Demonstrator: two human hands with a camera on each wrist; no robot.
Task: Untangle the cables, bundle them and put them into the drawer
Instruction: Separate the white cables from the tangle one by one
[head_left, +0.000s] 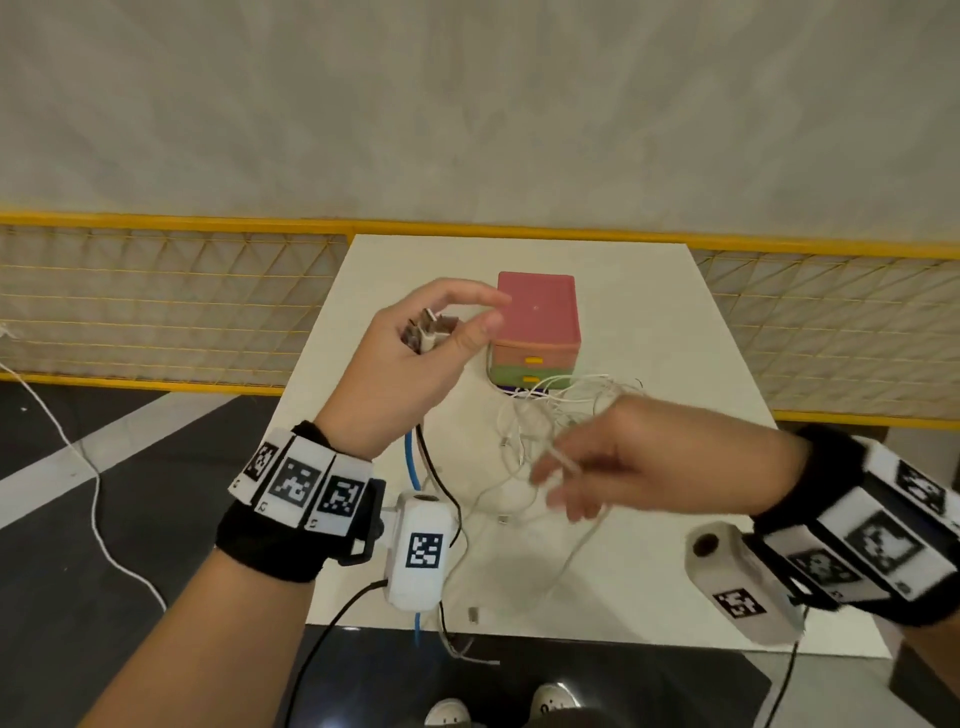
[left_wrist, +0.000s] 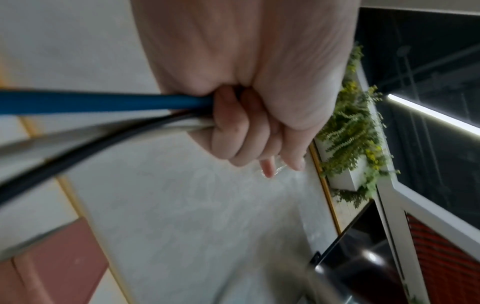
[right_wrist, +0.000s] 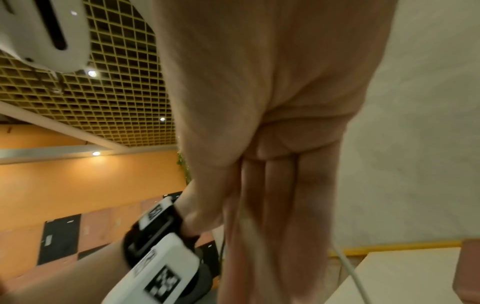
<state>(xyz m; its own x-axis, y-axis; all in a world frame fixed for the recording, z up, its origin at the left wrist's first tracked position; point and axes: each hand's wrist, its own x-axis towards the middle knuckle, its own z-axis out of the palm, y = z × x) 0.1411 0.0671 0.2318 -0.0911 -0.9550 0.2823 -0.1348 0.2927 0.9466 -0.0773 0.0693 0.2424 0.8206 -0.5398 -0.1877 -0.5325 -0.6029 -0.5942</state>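
My left hand (head_left: 467, 318) is raised over the table's left side and grips a bunch of plug ends (head_left: 431, 330). In the left wrist view its fingers (left_wrist: 246, 133) curl round a blue cable (left_wrist: 103, 101), a black one and a white one. The blue cable (head_left: 413, 462) and black cable (head_left: 439, 478) hang down from it. My right hand (head_left: 561, 483) hovers lower with fingers straight (right_wrist: 272, 205), and a thin white cable (head_left: 566, 462) lies across them. A tangle of white cables (head_left: 540, 415) lies before the small drawer box (head_left: 537, 312), whose drawers are closed.
The white table (head_left: 660, 338) is small, and its near edge is close to my feet. A yellow mesh fence (head_left: 156, 301) runs behind it. A white cord (head_left: 93, 493) trails over the dark floor at left. Some cable ends hang off the table's front edge (head_left: 457, 644).
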